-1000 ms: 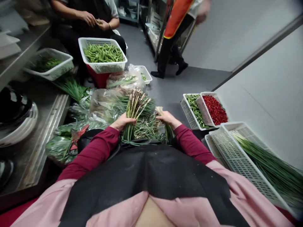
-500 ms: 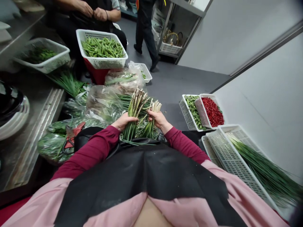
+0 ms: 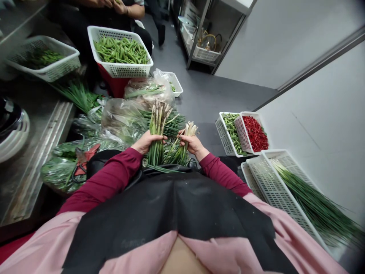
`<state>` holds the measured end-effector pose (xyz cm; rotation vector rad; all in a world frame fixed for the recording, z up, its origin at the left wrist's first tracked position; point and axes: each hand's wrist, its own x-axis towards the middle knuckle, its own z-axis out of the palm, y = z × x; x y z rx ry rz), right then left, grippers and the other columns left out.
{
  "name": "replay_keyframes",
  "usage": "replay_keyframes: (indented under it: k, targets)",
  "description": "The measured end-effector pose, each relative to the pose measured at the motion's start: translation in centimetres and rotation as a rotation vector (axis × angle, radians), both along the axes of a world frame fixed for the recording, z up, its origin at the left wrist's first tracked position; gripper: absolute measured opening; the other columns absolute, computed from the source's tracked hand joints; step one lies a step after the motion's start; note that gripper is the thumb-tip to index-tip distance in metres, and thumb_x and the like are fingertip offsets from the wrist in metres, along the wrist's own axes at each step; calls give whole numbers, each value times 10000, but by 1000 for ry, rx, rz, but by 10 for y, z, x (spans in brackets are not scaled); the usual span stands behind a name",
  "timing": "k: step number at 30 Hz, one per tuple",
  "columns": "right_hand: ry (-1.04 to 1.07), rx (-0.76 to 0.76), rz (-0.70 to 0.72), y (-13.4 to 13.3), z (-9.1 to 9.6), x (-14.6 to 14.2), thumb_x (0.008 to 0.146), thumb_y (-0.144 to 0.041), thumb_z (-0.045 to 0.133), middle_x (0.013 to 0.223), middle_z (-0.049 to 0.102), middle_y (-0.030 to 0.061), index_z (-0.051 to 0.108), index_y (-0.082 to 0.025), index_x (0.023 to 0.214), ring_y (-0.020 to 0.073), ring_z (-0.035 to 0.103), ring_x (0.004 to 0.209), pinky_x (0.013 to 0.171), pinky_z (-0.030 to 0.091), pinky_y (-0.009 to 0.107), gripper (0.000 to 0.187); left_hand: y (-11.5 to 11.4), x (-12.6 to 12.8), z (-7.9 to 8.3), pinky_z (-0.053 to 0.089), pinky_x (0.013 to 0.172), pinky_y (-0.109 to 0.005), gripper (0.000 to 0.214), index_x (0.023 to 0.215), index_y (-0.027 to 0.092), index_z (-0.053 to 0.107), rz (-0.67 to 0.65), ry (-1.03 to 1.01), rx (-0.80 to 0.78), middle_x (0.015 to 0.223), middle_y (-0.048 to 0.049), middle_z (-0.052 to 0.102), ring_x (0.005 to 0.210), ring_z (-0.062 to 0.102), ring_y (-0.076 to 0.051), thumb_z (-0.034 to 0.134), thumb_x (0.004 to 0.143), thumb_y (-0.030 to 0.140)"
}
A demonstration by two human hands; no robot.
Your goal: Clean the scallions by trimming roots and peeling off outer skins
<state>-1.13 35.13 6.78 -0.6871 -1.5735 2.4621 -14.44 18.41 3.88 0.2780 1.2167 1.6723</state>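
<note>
My left hand (image 3: 149, 142) is closed around a bunch of scallions (image 3: 157, 120) whose brownish, soil-marked root ends point up and away from me. In my right hand (image 3: 191, 142) is a smaller bunch of scallions (image 3: 189, 129) with clean white ends, the fingers wrapped round it. Both bunches are held above my lap, side by side and a little apart, their green leaves hanging toward the black apron (image 3: 176, 201). Beyond my hands lies a pile of green scallion leaves (image 3: 175, 123). Loose trimmings (image 3: 171, 146) show between the two bunches.
Plastic bags of greens (image 3: 122, 120) lie ahead to the left, with red-handled scissors (image 3: 85, 160) on one. A basket of green peppers (image 3: 122, 68) stands before a seated person. To my right are a basket of red chillies (image 3: 254, 133) and a long basket of scallions (image 3: 285, 194).
The left bunch has turned more upright, and my right hand has barely shifted. The walking person has moved farther off, and the camera view has shifted slightly.
</note>
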Motion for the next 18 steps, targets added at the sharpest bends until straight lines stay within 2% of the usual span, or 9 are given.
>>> replay_keyframes:
  k: [4,8,18]
  targets:
    - [34,104,-67,-8,-7,-10,605,-308,759,787,668,-7,602,-158,921,38,456,441,443,383,201,383,7,17,-2,533,719,-362,437,944,91,692,-73,-19,58,792,-92,725,691,667,-214,791,535,207]
    - [36,183,-122,-12,-9,-18,628,-341,741,836,682,8,616,-156,944,36,455,452,442,370,198,387,10,17,-6,520,776,-360,559,1063,103,676,-21,31,94,873,-92,731,765,676,-227,809,531,211]
    - [7,216,-313,-21,-8,-30,592,-340,749,744,655,-9,622,-147,901,50,458,454,441,374,207,385,11,16,-5,494,828,-363,558,1041,101,693,4,45,118,918,-104,730,817,666,-230,832,516,231]
